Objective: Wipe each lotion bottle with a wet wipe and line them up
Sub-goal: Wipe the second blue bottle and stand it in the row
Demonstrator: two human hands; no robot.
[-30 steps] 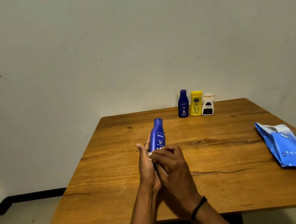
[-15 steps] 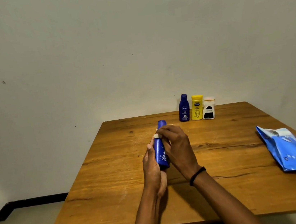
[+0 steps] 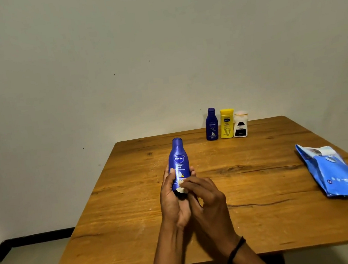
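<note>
Open tabletop [image 3: 118, 216] to my left and centre-right. Wipes pack [image 3: 338, 174] lies by the right edge; bottle row [image 3: 227, 124] stands along the far edge by the wall [image 3: 160, 67].

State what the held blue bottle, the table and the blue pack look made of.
The held blue bottle: likely plastic, glossy, with a sheen on its shoulder. The table: wood or wood-look laminate, matte, with grain, knots and dark cracks. The blue pack: thin plastic film, shiny and creased.
</note>
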